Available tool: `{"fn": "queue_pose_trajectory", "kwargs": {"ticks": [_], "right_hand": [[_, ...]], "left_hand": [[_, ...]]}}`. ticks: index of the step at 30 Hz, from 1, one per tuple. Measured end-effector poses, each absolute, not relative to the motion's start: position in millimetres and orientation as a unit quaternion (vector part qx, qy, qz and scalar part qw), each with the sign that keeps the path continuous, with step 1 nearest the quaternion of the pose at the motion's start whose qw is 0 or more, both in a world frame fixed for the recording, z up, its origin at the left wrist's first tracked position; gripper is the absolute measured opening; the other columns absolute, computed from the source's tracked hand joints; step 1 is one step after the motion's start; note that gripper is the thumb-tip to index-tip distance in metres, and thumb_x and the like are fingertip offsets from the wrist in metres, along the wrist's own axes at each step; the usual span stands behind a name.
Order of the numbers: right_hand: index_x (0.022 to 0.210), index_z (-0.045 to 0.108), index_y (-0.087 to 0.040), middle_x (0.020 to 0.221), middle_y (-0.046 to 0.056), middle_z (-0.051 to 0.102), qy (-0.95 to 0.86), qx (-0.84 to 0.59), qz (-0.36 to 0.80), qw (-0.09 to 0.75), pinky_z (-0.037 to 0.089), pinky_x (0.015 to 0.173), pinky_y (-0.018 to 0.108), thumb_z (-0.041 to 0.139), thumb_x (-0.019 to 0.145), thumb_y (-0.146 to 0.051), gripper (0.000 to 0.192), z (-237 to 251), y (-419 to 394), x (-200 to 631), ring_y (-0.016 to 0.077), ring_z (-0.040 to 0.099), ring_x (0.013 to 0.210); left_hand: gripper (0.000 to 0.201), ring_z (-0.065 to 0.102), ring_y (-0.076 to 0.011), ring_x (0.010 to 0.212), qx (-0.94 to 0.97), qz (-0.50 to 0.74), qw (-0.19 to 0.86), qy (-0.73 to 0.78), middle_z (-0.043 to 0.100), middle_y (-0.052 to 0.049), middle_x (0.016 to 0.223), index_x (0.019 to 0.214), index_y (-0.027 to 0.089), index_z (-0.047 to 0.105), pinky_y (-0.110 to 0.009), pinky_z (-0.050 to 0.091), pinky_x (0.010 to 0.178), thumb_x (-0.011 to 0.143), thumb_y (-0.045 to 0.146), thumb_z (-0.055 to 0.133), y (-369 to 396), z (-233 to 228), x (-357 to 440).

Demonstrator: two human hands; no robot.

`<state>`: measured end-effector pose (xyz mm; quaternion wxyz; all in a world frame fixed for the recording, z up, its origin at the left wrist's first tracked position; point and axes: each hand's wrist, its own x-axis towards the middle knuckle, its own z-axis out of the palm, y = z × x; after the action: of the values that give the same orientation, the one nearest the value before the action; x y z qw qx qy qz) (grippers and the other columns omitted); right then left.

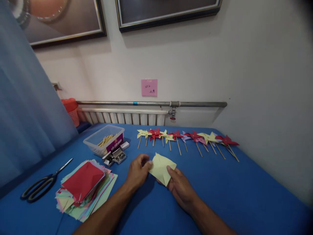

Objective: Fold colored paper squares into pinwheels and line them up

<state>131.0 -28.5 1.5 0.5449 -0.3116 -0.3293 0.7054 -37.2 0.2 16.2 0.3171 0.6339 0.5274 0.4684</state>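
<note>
A pale yellow square of paper [161,166], cut in from its corners, is held up over the blue table in front of me. My left hand [139,171] pinches its left edge between thumb and fingers. On the right side, my right hand [179,187] grips the same sheet, thumb on top and fingers beneath. To the left lies a stack of coloured paper [84,186] with red sheets uppermost. Beyond my hands a row of finished paper pinwheels [193,135] on sticks lies along the back of the table, in red, yellow and purple.
Scissors [46,182] with black handles lie at the left. A clear plastic box [104,138] holds thin wooden sticks, and small boxes of metal pins [119,156] stand beside it. A pipe [151,103] and radiator run along the wall behind; a blue curtain [31,98] hangs left.
</note>
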Motion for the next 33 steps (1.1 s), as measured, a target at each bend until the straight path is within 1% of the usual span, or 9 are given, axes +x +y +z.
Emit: {"fn": "queue_pose_trajectory", "kwargs": {"ticks": [3, 5, 8, 11, 16, 22, 26, 31, 33], "right_hand": [[0.121, 0.067, -0.018, 0.105, 0.012, 0.078, -0.347, -0.32, 0.7, 0.536, 0.053, 0.09, 0.047, 0.075, 0.08, -0.047, 0.051, 2.5, -31.6, 129.3, 0.0314, 0.071, 0.103], [0.121, 0.067, -0.017, 0.103, 0.012, 0.078, -0.352, -0.323, 0.698, 0.534, 0.053, 0.09, 0.047, 0.076, 0.08, -0.047, 0.052, 1.2, -32.4, 129.0, 0.0319, 0.071, 0.102], [0.118, 0.069, -0.017, 0.102, 0.012, 0.079, -0.362, -0.332, 0.686, 0.536, 0.054, 0.09, 0.047, 0.078, 0.079, -0.047, 0.051, -3.2, -31.6, 130.6, 0.0316, 0.072, 0.099], [0.115, 0.071, -0.017, 0.101, 0.012, 0.079, -0.374, -0.358, 0.657, 0.548, 0.055, 0.088, 0.046, 0.081, 0.075, -0.049, 0.052, -8.4, -29.6, 133.4, 0.0315, 0.073, 0.097], [0.116, 0.07, -0.018, 0.099, 0.011, 0.08, -0.385, -0.374, 0.635, 0.556, 0.057, 0.084, 0.045, 0.083, 0.072, -0.049, 0.056, -15.5, -25.7, 135.3, 0.0313, 0.074, 0.093], [0.109, 0.073, -0.016, 0.087, 0.008, 0.08, -0.415, -0.42, 0.603, 0.536, 0.058, 0.078, 0.043, 0.087, 0.064, -0.051, 0.06, -25.5, -22.8, 133.8, 0.03, 0.074, 0.079], [0.104, 0.074, -0.015, 0.083, 0.008, 0.08, -0.451, -0.47, 0.571, 0.499, 0.058, 0.069, 0.04, 0.083, 0.065, -0.054, 0.056, -27.5, -24.5, 134.8, 0.0297, 0.074, 0.075], [0.104, 0.074, -0.016, 0.084, 0.008, 0.079, -0.468, -0.463, 0.564, 0.498, 0.058, 0.07, 0.038, 0.082, 0.066, -0.053, 0.054, -25.5, -25.8, 134.3, 0.0299, 0.074, 0.078], [0.103, 0.074, -0.016, 0.082, 0.007, 0.079, -0.471, -0.454, 0.571, 0.496, 0.058, 0.07, 0.038, 0.082, 0.066, -0.053, 0.053, -25.9, -25.3, 133.9, 0.0292, 0.074, 0.075]], "left_hand": [[0.027, 0.056, -0.014, 0.062, 0.516, 0.473, 0.512, 0.498, 0.065, -0.001, 0.069, 0.081, 0.014, 0.065, -0.026, 0.042, 0.061, 0.071, 0.039, 0.072, 7.1, 14.0, -34.0], [0.032, 0.052, -0.0114, 0.055, 0.465, 0.489, 0.565, 0.474, 0.062, 0.001, 0.062, 0.074, 0.014, 0.063, -0.024, 0.039, 0.056, 0.062, 0.039, 0.079, 6.2, 12.0, -28.3], [0.035, 0.05, -0.01, 0.05, 0.423, 0.515, 0.584, 0.463, 0.061, 0.002, 0.057, 0.068, 0.015, 0.061, -0.023, 0.038, 0.053, 0.055, 0.037, 0.084, 1.5, 11.1, -21.6], [0.034, 0.05, -0.0094, 0.049, 0.4, 0.524, 0.596, 0.458, 0.061, 0.003, 0.055, 0.067, 0.015, 0.061, -0.022, 0.038, 0.052, 0.054, 0.035, 0.085, -1.8, 12.3, -19.7], [0.033, 0.047, -0.008, 0.047, 0.395, 0.528, 0.594, 0.461, 0.058, 0.004, 0.053, 0.064, 0.015, 0.059, -0.021, 0.036, 0.05, 0.053, 0.033, 0.085, -2.4, 13.9, -19.8], [0.034, 0.048, -0.0088, 0.045, 0.397, 0.499, 0.629, 0.445, 0.058, 0.003, 0.052, 0.064, 0.016, 0.057, -0.022, 0.036, 0.048, 0.051, 0.033, 0.084, -5.3, 14.6, -18.6], [0.036, 0.05, -0.0099, 0.045, 0.4, 0.495, 0.65, 0.416, 0.06, 0.002, 0.053, 0.065, 0.016, 0.058, -0.023, 0.038, 0.047, 0.049, 0.034, 0.085, -6.5, 14.4, -18.7], [0.039, 0.05, -0.0094, 0.044, 0.409, 0.5, 0.636, 0.423, 0.06, 0.003, 0.053, 0.067, 0.015, 0.061, -0.022, 0.038, 0.046, 0.049, 0.038, 0.087, -5.7, 14.1, -19.4], [0.04, 0.049, -0.0094, 0.043, 0.409, 0.498, 0.632, 0.431, 0.06, 0.002, 0.052, 0.067, 0.015, 0.061, -0.022, 0.037, 0.046, 0.049, 0.039, 0.088, -5.6, 14.7, -19.3]]}}
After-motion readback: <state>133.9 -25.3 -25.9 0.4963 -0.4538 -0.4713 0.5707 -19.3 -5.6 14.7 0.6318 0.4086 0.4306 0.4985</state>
